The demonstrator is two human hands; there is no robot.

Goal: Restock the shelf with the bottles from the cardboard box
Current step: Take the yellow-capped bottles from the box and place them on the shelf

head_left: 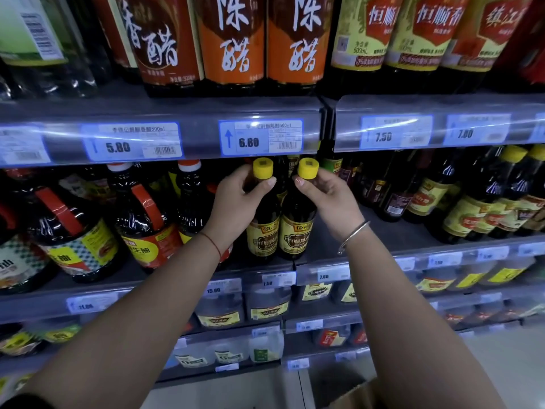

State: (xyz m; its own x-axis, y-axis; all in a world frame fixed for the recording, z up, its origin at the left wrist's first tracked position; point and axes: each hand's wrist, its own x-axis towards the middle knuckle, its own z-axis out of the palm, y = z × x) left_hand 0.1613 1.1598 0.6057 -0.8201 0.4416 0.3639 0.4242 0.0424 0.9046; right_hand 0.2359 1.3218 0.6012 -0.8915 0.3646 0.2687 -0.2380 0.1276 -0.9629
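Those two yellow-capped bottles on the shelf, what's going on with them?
A person is stocking a shop shelf. The left hand grips the neck of one dark yellow-capped bottle, and the right hand grips the neck of a second one beside it. Both bottles stand upright, side by side, at the front edge of the middle shelf, among other sauce bottles. A corner of the cardboard box shows at the bottom.

box [358, 394]: cut off by the bottom edge, only a corner shows
top bottles [233, 39]: necks cut off by the top edge
lower tags [277, 279]: blurred, mostly unreadable
far bottles [348, 169]: dim, labels unclear
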